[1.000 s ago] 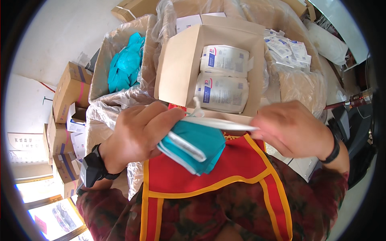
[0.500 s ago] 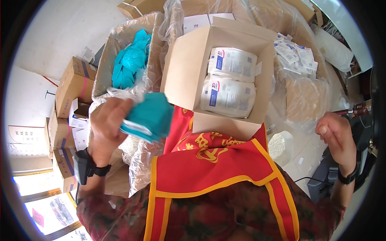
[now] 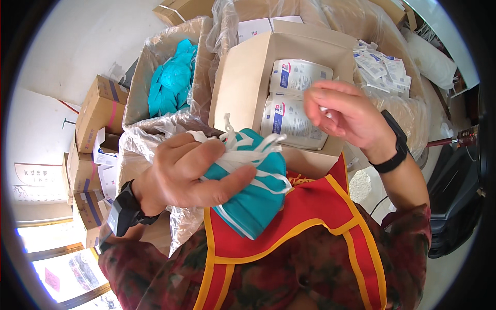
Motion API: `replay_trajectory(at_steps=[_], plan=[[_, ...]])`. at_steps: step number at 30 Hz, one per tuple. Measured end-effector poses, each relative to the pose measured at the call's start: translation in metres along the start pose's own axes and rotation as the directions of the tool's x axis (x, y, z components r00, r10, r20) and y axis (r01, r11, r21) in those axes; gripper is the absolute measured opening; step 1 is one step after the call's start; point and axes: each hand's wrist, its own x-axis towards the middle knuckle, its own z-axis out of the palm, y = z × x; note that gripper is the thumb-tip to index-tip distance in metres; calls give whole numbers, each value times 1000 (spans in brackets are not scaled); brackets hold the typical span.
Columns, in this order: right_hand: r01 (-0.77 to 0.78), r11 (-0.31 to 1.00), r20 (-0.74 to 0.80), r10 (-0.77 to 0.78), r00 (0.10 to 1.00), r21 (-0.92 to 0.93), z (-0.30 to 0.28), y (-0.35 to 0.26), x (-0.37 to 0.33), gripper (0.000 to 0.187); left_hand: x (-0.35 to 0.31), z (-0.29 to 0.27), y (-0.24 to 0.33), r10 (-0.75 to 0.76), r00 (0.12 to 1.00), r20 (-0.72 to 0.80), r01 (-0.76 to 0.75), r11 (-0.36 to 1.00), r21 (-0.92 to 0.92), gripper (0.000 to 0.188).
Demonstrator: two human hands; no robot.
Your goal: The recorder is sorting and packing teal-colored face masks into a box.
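Observation:
My left hand (image 3: 194, 173) is closed around a bunch of teal face masks (image 3: 258, 199), folded and held in front of my chest. White elastic straps (image 3: 256, 150) stick up loosely from them. My right hand (image 3: 343, 111) hovers over the near right part of an open cardboard box (image 3: 310, 39), its fingers curled together. A small bit of white shows at its fingertips, too little to name. Two stacks of white sealed mask packets (image 3: 297, 77) lie inside the box, partly covered by that hand.
A plastic-lined carton (image 3: 139, 77) holds more teal masks (image 3: 173, 82) at the far left. Loose white packets (image 3: 382, 70) lie on plastic at the far right. Brown cartons (image 3: 101, 111) are stacked on the left. A tub of white bits (image 3: 361, 186) stands beyond my right forearm.
My left hand has brought the masks rightward and turned them, so the straps now show. My right hand has swung in from the far right to above the box.

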Motion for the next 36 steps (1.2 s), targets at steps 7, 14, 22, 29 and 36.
replay_trajectory(at_steps=[7, 14, 22, 29, 36], plan=[[11, 956, 165, 40, 985, -293, 20, 3, 35, 28, 6, 14, 1, 33, 998, -48, -36, 996, -76, 45], [106, 778, 389, 186, 903, -619, 30, -7, 44, 26, 6, 24, -2, 77, 991, -107, -89, 990, -111, 44], [176, 736, 402, 141, 905, -654, 22, -16, 31, 16, 4, 17, -3, -22, 999, -40, 17, 993, -116, 42], [261, 705, 385, 18, 923, -660, 28, -5, 20, 15, 2, 23, 3, -36, 994, -104, 21, 989, -144, 42], [198, 517, 232, 1, 973, -833, 46, -27, 7, 19, 4, 10, 9, 7, 1000, -5, -8, 986, -164, 41]])
